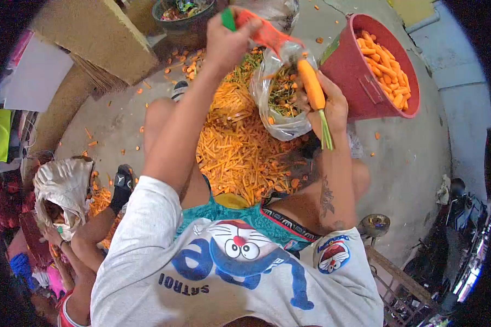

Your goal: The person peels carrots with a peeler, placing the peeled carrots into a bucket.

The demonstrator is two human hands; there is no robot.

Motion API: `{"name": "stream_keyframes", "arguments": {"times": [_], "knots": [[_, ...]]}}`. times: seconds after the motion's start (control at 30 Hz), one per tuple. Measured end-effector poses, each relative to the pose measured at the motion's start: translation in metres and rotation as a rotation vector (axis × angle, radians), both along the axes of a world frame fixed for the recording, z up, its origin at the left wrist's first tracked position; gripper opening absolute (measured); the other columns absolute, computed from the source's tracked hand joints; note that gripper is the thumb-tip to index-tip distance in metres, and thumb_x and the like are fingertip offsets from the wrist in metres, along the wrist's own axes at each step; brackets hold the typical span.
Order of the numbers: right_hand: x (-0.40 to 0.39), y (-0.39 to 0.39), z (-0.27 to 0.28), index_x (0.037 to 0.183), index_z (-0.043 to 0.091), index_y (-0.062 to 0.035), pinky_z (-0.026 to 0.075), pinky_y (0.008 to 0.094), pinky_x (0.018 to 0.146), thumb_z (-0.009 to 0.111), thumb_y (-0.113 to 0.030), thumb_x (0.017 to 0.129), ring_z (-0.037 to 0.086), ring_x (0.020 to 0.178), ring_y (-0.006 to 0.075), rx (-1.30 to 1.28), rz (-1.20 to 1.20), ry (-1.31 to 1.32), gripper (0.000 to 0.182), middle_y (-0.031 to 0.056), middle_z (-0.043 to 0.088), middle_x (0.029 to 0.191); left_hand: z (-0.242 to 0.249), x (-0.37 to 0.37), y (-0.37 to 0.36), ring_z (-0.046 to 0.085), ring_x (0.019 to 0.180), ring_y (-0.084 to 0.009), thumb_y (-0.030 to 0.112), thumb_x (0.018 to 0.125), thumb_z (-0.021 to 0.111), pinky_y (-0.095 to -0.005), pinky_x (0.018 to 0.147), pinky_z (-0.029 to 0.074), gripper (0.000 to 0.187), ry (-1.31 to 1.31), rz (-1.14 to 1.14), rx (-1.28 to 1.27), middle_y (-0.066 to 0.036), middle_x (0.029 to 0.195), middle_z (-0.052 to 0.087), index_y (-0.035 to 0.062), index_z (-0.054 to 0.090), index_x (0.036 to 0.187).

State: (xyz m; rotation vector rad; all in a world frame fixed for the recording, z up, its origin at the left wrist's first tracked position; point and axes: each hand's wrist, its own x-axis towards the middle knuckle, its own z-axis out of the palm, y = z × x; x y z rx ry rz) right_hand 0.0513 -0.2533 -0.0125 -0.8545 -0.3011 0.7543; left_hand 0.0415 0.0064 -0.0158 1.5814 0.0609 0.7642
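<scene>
My left hand [232, 41] is raised and closed round an orange-red peeler [264, 31] with a forked head; a green part [228, 19] shows by my fingers. My right hand [333, 103] grips a carrot [311, 83], its thick end up and its green stalks hanging down. The peeler's head is close above the carrot, apart from it. Behind the carrot stands an open clear plastic bag [281, 129] of green tops and carrot trimmings. Between my legs lies a big heap of carrot peelings [237, 150].
A tilted red bucket [360, 90] full of peeled carrots [387, 71] stands at the right. A dark tub [183, 20] is at the back. Another person's hand [53, 235] is at lower left by a pale sack [63, 182]. A metal rack [403, 283] stands lower right.
</scene>
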Motion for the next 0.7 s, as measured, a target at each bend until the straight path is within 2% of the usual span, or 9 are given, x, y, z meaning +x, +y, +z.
{"name": "stream_keyframes", "arguments": {"times": [0.17, 0.27, 0.33, 0.37, 0.43, 0.47, 0.57, 0.6, 0.7], "knots": [[-0.009, 0.01, 0.01, 0.123, 0.06, 0.0036, 0.049, 0.0299, 0.065, 0.048, -0.027, 0.105, 0.063, 0.081, 0.0159, -0.185, -0.233, -0.02, 0.038, 0.0106, 0.068, 0.102, 0.018, -0.032, -0.053, 0.062, 0.071, -0.0091, 0.016, 0.087, 0.078, -0.0266, 0.067, 0.052, 0.016, -0.129, -0.24, 0.098, 0.002, 0.079, 0.069, 0.0042, 0.071, 0.095], [-0.002, 0.005, -0.005, 0.124, 0.06, 0.0037, 0.052, 0.0307, 0.068, 0.048, -0.028, 0.105, 0.066, 0.086, 0.0174, -0.172, -0.225, -0.067, 0.039, 0.0127, 0.069, 0.109, 0.005, -0.005, -0.005, 0.062, 0.071, -0.0088, 0.016, 0.086, 0.08, -0.0264, 0.068, 0.052, 0.017, -0.029, -0.064, 0.095, 0.003, 0.078, 0.069, 0.0041, 0.072, 0.095], [0.014, -0.003, -0.016, 0.124, 0.061, 0.0037, 0.057, 0.0341, 0.077, 0.048, -0.027, 0.105, 0.068, 0.095, 0.0184, 0.246, 0.22, 0.085, 0.039, 0.0137, 0.069, 0.115, 0.006, -0.003, -0.002, 0.062, 0.071, -0.0079, 0.016, 0.086, 0.08, -0.0258, 0.068, 0.052, 0.017, -0.004, 0.006, -0.03, 0.002, 0.078, 0.068, 0.0047, 0.071, 0.096], [0.017, -0.004, -0.018, 0.124, 0.061, 0.0037, 0.057, 0.0341, 0.077, 0.048, -0.027, 0.105, 0.068, 0.095, 0.0184, 0.248, 0.221, 0.078, 0.039, 0.0137, 0.069, 0.115, 0.005, -0.005, -0.01, 0.062, 0.071, -0.0079, 0.016, 0.086, 0.08, -0.0258, 0.068, 0.052, 0.017, -0.011, 0.006, -0.027, 0.002, 0.078, 0.068, 0.0047, 0.071, 0.096], [0.011, -0.002, -0.014, 0.122, 0.062, 0.0029, 0.055, 0.0319, 0.074, 0.05, -0.024, 0.103, 0.068, 0.09, 0.0176, -0.019, -0.121, 0.111, 0.036, 0.0118, 0.07, 0.109, 0.013, -0.033, -0.05, 0.063, 0.071, -0.0076, 0.015, 0.087, 0.079, -0.0256, 0.067, 0.052, 0.015, -0.115, -0.105, 0.202, 0.002, 0.079, 0.069, 0.005, 0.071, 0.096], [-0.005, 0.008, 0.006, 0.12, 0.063, 0.0018, 0.054, 0.0294, 0.071, 0.051, -0.025, 0.103, 0.067, 0.085, 0.0174, -0.128, -0.233, 0.021, 0.034, 0.0104, 0.07, 0.105, 0.017, -0.04, -0.066, 0.063, 0.072, -0.008, 0.014, 0.087, 0.078, -0.0258, 0.067, 0.052, 0.015, -0.164, -0.317, -0.009, 0.001, 0.08, 0.07, 0.004, 0.071, 0.097], [-0.007, 0.003, 0.002, 0.12, 0.063, 0.0009, 0.052, 0.0273, 0.068, 0.052, -0.027, 0.103, 0.067, 0.084, 0.0178, -0.137, -0.202, -0.014, 0.035, 0.0105, 0.07, 0.103, 0.005, -0.015, -0.026, 0.063, 0.072, -0.0081, 0.014, 0.088, 0.078, -0.026, 0.067, 0.052, 0.016, -0.05, -0.072, 0.164, 0.0, 0.081, 0.07, 0.0036, 0.071, 0.098], [-0.006, -0.003, 0.004, 0.12, 0.063, 0.0011, 0.051, 0.0274, 0.064, 0.051, -0.03, 0.103, 0.065, 0.078, 0.0158, -0.04, -0.032, 0.014, 0.037, 0.0093, 0.069, 0.098, 0.009, -0.01, -0.016, 0.063, 0.071, -0.008, 0.013, 0.088, 0.077, -0.0258, 0.065, 0.052, 0.016, -0.027, -0.039, 0.006, 0.0, 0.081, 0.071, 0.0036, 0.07, 0.098], [-0.005, 0.005, 0.004, 0.12, 0.062, 0.0013, 0.046, 0.0247, 0.057, 0.051, -0.031, 0.104, 0.061, 0.067, 0.0126, -0.068, -0.131, 0.007, 0.038, 0.007, 0.067, 0.09, 0.009, -0.012, -0.01, 0.062, 0.07, -0.008, 0.013, 0.088, 0.077, -0.0255, 0.064, 0.052, 0.015, -0.018, 0.011, -0.041, 0.001, 0.081, 0.07, 0.0036, 0.069, 0.097]]}}
